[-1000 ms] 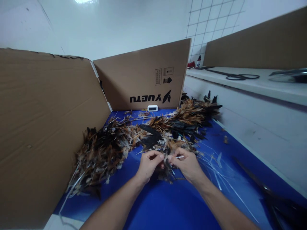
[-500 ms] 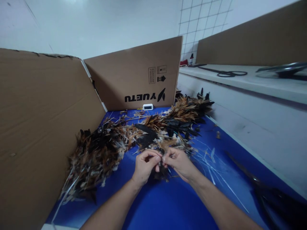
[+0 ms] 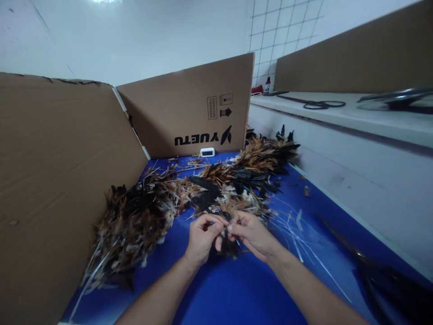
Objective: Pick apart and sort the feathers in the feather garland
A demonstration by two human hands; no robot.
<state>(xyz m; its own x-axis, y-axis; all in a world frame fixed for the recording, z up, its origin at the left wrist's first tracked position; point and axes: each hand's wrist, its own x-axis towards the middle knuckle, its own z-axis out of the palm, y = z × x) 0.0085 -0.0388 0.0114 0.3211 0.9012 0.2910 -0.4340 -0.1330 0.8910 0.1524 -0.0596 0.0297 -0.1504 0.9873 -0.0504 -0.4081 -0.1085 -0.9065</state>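
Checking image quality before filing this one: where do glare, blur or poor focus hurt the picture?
Head view: glare on the pale wall, at the top edge; head view: nearer scissors, lower right, dark and blurred; head view: detail between left hand and right hand too soft to read.

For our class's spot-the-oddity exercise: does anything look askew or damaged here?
Yes. The lettering on the rear cardboard panel appears upside down, and the top edge of the left cardboard panel looks ragged, as if roughly cut.
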